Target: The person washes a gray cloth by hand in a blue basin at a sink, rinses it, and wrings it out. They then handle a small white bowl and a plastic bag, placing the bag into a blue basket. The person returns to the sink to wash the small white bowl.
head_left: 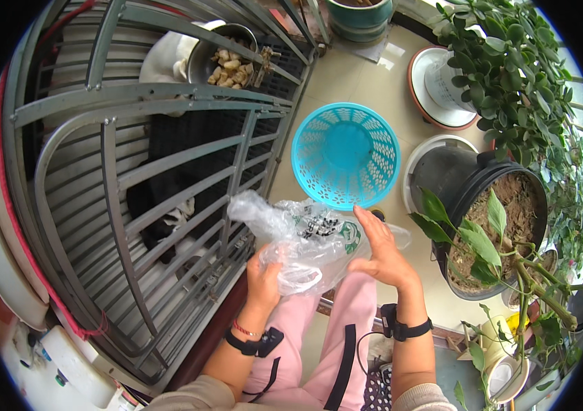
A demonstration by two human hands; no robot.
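A crumpled clear plastic bag [305, 240] with dark and green print spreads between my hands, above my knees. My left hand [264, 279] has its fingers closed around the bag's near left side. On the other side, my right hand [383, 255] lies against the bag with fingers stretched out and thumb apart. Whether anything is inside the bag, I cannot tell; only thin, wrinkled plastic shows. Just beyond it, a round turquoise plastic basket [345, 109] with a pierced wall stands on the tiled floor, and nothing shows inside it.
Left of me rises a grey metal cage [168, 168] holding a white animal [161, 60], a dark one [142, 188] and a metal bowl [199, 63] of pale chunks. On the right stand a black pot [442, 171] of soil and a leafy jade plant [511, 61].
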